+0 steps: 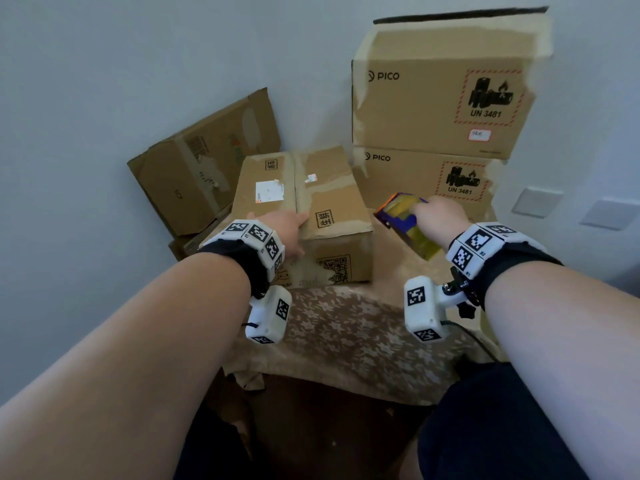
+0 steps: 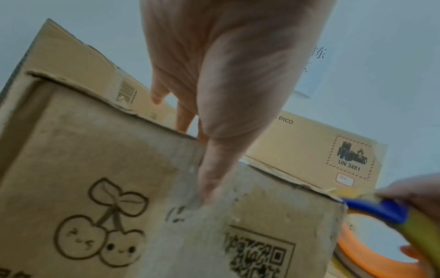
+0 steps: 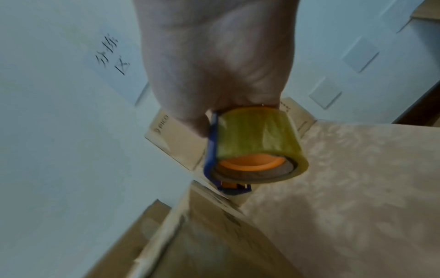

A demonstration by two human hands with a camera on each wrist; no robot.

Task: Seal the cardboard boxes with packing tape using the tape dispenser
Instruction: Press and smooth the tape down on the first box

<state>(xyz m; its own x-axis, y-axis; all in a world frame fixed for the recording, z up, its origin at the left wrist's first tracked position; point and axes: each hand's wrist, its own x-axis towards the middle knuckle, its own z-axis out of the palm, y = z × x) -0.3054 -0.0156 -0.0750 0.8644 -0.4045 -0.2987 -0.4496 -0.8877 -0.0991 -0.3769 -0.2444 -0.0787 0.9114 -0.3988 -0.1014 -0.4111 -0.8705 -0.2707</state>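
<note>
from the head view, the left hand (image 1: 289, 233) lies with straight fingers on the top of the small cardboard box (image 1: 332, 216), which sits toward the far left of the patterned surface (image 1: 346, 334). the right hand (image 1: 438, 220) grips the tape dispenser (image 1: 405, 221) in the air just right of that box. two stacked pico boxes (image 1: 426, 109) stand at the far right corner.

in the left wrist view, the thumb (image 2: 214, 175) presses the box's front face, fingers over its top edge.

in the right wrist view, the fingers curl round the dispenser's blue frame (image 3: 212, 150) and yellowish tape roll (image 3: 257, 135).
</note>
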